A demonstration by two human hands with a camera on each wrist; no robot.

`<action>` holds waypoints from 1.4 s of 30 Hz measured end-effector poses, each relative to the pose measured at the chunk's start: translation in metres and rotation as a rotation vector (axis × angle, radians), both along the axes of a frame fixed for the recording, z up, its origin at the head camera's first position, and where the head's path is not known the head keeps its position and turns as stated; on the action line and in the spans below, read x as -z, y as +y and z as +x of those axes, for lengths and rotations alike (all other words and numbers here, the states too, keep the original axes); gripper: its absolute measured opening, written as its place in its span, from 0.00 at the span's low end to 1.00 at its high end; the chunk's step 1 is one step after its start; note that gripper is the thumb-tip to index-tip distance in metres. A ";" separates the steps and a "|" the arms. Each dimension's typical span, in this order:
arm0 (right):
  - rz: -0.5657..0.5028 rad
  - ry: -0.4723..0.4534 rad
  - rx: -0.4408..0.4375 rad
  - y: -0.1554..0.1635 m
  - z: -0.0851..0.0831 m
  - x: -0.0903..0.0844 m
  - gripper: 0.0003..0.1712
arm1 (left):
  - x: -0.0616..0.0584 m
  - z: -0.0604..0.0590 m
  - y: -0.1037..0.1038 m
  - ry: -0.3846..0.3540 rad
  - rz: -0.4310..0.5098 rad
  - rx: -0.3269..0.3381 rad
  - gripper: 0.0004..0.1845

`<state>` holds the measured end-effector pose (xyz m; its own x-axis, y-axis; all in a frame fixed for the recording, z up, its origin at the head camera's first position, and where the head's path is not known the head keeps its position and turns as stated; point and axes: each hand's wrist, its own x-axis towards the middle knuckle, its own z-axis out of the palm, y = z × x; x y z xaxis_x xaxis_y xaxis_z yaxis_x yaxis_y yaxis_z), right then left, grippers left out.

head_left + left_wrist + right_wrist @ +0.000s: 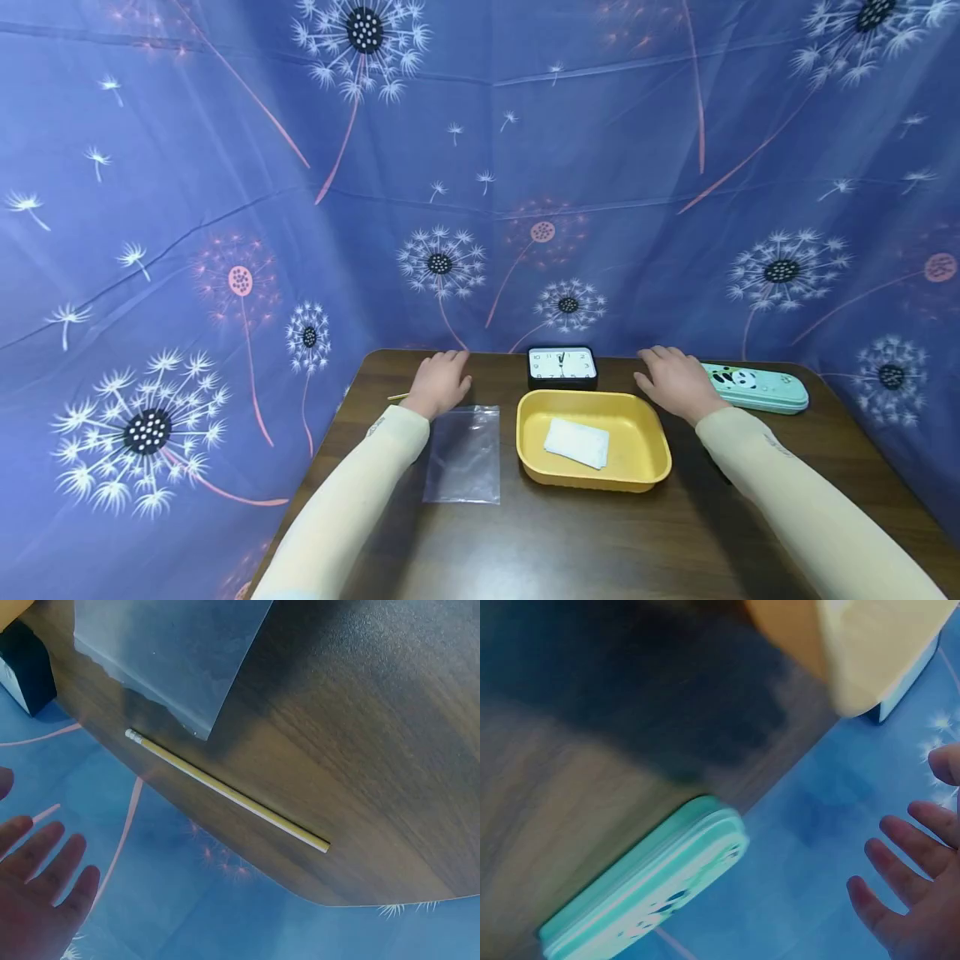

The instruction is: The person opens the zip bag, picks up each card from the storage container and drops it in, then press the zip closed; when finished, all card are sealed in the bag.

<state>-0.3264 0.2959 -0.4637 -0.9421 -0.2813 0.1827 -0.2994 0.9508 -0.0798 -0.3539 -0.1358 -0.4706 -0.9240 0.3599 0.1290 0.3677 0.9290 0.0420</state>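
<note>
My left hand (438, 385) hovers over the far left of the table, fingers spread and holding nothing. Below it lie a yellow pencil (229, 792) and a clear plastic bag (463, 454). My right hand (677, 382), also empty with fingers extended, is above the table between a yellow basin (637, 433) and a mint-green pencil case (761, 388) with a panda on it. Inside the basin sits a folded white tissue or cloth packet (577, 442). In the right wrist view the pencil case (649, 881) appears beside the spread fingers (911, 851).
A black-framed clock (562, 367) stands behind the basin at the table's far edge. A blue curtain (480, 167) with dandelion prints hangs behind and to both sides of the brown wooden table (570, 542). Something dark is partly hidden under the right forearm.
</note>
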 end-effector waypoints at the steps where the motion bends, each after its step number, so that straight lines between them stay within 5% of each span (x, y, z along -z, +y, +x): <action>1: 0.005 -0.003 -0.003 -0.006 -0.002 -0.002 0.30 | -0.001 0.000 -0.001 0.009 -0.008 0.004 0.28; 10: 0.021 -0.009 -0.081 -0.072 -0.024 -0.015 0.25 | -0.003 0.000 -0.013 0.080 -0.055 0.027 0.09; 19: 0.025 0.014 -0.252 -0.158 -0.032 -0.012 0.12 | 0.005 0.005 -0.020 0.026 -0.087 -0.010 0.17; 28: 0.097 0.008 -0.335 -0.222 -0.037 0.017 0.09 | 0.025 0.006 -0.026 0.015 -0.078 -0.038 0.14; 37: 0.107 -0.095 -0.305 -0.254 -0.024 0.036 0.05 | 0.047 0.015 -0.025 -0.089 -0.107 -0.069 0.15; 42: 0.142 -0.100 -0.316 -0.262 -0.027 0.050 0.06 | 0.057 0.018 -0.029 -0.079 -0.092 -0.062 0.20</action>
<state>-0.3533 0.0340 -0.5137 -0.8157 -0.5776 0.0327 -0.5778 0.8162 0.0028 -0.3357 -0.1648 -0.5280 -0.9509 0.3086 0.0238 0.3083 0.9511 -0.0179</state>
